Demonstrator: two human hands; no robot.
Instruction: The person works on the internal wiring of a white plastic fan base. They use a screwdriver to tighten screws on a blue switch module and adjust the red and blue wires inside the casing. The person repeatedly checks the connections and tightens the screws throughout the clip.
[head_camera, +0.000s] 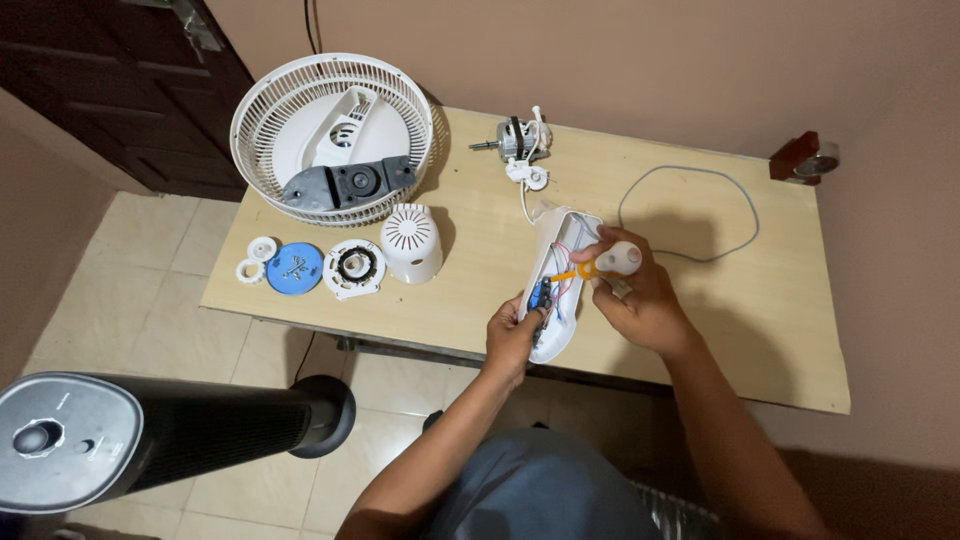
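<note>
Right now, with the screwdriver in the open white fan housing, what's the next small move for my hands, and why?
Probably keep the left hand steady on the white housing and turn the screwdriver in the right hand. Its tip already points in among the wires and the blue part, so the housing could shift if it were let go.

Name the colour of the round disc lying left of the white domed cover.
Blue disc, seen best in the head view.
</note>
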